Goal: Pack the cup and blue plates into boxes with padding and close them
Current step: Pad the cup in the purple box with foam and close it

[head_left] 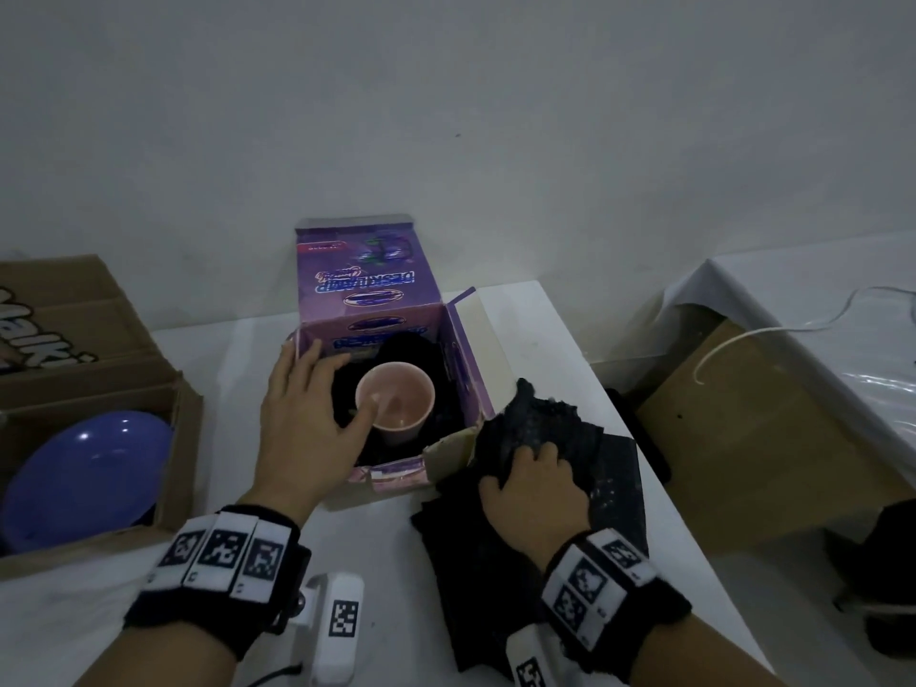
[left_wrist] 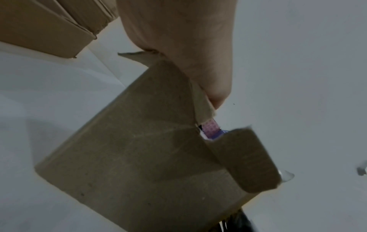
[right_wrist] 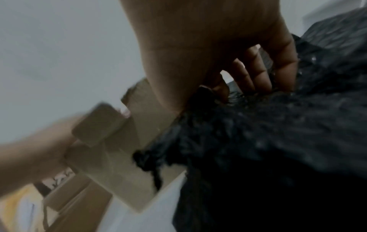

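A pink cup (head_left: 401, 399) stands upright in the open purple box (head_left: 376, 295), on black padding that lines the inside. My left hand (head_left: 307, 414) reaches over the box's left wall with fingers fairly straight, its thumb at the cup's rim. In the left wrist view, that left hand (left_wrist: 188, 47) lies above the box's brown outer side (left_wrist: 139, 157). My right hand (head_left: 535, 488) grips a crumpled sheet of black padding (head_left: 545, 423) just right of the box. The right wrist view shows the fingers (right_wrist: 252, 70) curled into the padding (right_wrist: 278, 141). A blue plate (head_left: 84, 478) lies in a brown cardboard box (head_left: 99, 339) at the left.
More black padding sheets (head_left: 619, 488) lie flat on the white table (head_left: 396, 587) under my right hand. The purple box's lid stands up against the wall behind it. To the right, across a gap, is a second covered table (head_left: 793, 329) with a white cable.
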Demonstrator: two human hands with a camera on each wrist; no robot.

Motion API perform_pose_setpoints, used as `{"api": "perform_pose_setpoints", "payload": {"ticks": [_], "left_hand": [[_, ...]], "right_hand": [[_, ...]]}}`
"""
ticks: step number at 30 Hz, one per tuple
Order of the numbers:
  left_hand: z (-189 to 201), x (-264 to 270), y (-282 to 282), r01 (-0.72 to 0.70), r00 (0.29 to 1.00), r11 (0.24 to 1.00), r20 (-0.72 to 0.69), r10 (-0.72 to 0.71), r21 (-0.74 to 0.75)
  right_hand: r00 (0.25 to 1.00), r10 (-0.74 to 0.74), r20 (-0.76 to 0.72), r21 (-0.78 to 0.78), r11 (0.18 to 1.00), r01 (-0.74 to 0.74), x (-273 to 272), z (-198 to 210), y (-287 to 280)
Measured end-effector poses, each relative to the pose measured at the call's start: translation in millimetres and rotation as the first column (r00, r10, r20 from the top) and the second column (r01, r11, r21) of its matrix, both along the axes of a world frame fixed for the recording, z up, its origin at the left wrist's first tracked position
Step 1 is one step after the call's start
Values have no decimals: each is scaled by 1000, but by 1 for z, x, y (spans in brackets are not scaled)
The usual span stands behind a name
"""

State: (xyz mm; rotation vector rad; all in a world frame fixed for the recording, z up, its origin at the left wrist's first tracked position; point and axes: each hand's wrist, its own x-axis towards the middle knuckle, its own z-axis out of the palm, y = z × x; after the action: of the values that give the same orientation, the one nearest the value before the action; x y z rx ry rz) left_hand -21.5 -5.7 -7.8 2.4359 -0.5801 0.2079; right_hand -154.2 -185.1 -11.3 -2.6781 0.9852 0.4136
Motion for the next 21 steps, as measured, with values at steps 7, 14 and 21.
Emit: {"api": "perform_pose_setpoints", "payload": {"ticks": [7, 14, 21], "left_hand": [[-3, 2, 0, -30, 998, 975, -66, 16, -221], [-7, 4, 1, -13, 999, 961, -52, -2, -276], [-8, 2, 1, -75, 991, 876, -131, 14, -476]], "right_hand": [[803, 64, 592, 52, 992, -117, 11, 83, -40], [579, 25, 815, 86, 983, -164, 47, 100, -39], [549, 759, 350, -359, 650, -670, 56, 64, 16]]}}
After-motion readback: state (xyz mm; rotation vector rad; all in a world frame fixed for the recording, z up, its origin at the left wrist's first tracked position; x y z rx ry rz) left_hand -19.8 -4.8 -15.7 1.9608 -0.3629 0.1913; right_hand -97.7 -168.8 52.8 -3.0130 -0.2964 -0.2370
